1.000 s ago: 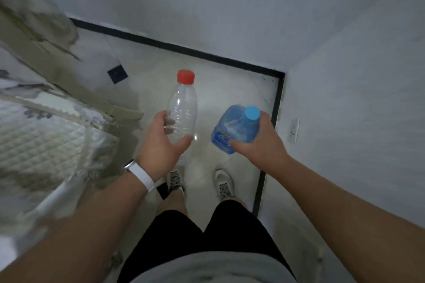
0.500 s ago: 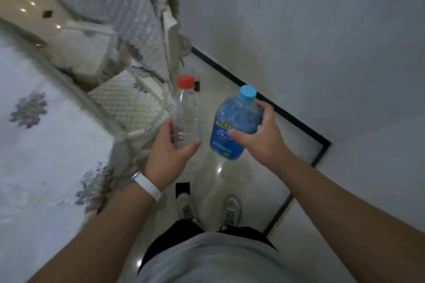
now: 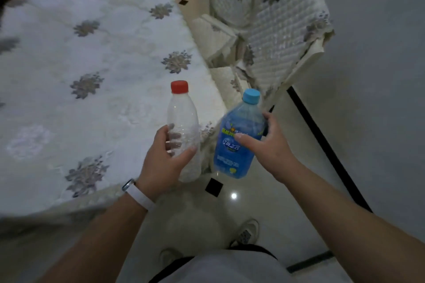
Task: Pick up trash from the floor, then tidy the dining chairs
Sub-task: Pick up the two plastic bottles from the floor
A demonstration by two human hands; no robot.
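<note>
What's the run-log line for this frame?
stage: trash in hand | left hand: grips clear bottle | right hand: grips blue bottle | chairs: untouched, beside table

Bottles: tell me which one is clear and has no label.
The red-capped bottle in the left hand: clear, unlabelled. The blue-capped bottle in the right hand is blue with a printed label.
</note>
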